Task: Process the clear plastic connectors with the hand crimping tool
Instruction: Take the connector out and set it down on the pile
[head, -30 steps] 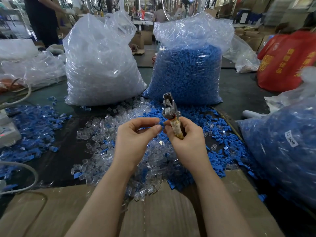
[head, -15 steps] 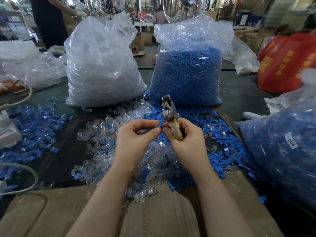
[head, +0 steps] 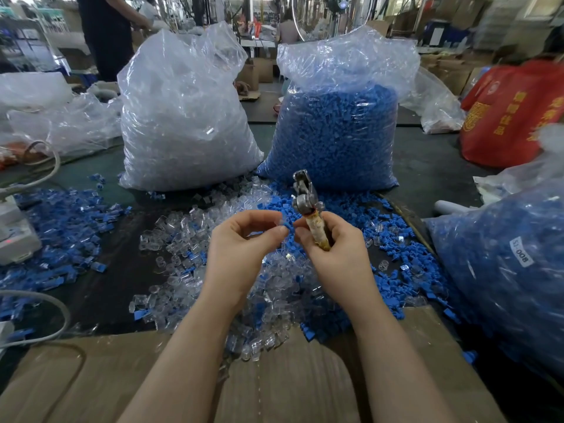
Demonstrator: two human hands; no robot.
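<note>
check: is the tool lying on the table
No, the right hand grips the tool upright above the connectors.

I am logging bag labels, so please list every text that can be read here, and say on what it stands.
"800" plus two unclear characters: white sticker on the blue-parts bag at right.
Yellow characters on the red bag: too blurred to read.
Nothing else is readable.
</note>
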